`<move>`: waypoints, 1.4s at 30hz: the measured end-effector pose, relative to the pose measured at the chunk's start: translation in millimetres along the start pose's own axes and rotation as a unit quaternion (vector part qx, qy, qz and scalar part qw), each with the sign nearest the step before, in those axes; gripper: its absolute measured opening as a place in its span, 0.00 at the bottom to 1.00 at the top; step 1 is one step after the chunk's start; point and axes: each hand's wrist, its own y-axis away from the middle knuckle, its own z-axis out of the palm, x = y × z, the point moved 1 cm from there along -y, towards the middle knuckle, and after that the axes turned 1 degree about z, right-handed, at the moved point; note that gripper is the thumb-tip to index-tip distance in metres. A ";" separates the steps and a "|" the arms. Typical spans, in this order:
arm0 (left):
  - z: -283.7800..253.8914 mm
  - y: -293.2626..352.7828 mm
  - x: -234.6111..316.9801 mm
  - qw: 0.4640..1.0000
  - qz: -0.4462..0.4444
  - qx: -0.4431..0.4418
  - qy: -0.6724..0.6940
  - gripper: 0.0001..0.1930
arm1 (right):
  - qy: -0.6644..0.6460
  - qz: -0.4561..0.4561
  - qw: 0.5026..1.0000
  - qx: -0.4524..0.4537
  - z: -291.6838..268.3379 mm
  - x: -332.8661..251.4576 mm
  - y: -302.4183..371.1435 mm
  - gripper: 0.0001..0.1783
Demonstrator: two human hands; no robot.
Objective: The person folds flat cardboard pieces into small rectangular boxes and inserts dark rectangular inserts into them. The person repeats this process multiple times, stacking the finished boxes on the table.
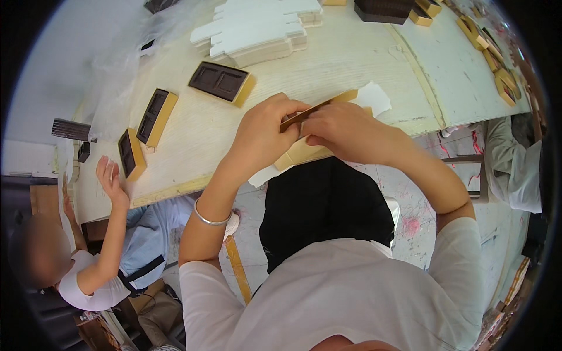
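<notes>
Both my hands hold a flat gold and dark brown box piece [319,105] just above the table's near edge. My left hand [264,131] pinches its left end, and a silver bangle circles that wrist. My right hand [345,128] grips it from the right, fingers curled over the edge. Under my hands lie a pale gold card [301,153] and a white folded card [374,96], partly hidden.
The pale wooden table [328,58] carries three gold trays with dark brown inserts [219,82] [155,116] [130,155], a stack of white flat cartons [257,29] and more gold boxes [492,55] far right. A person at the left raises a hand [110,178] to the table edge.
</notes>
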 end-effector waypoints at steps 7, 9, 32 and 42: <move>2.7 13.4 4.3 0.992 0.005 0.126 0.021 0.22 | 0.060 -0.081 0.995 0.025 0.4 -5.7 6.4 0.09; 7.2 16.0 4.4 0.992 0.026 0.122 -0.016 0.24 | -0.027 -0.065 0.997 0.035 5.3 -4.6 12.9 0.10; 36.3 27.1 22.1 0.993 0.097 0.055 0.033 0.08 | -0.311 0.081 0.941 0.103 3.1 -1.0 50.0 0.16; 25.1 25.3 19.7 0.970 0.065 -0.028 0.233 0.12 | -0.056 -0.041 0.961 0.267 27.4 -1.5 62.4 0.22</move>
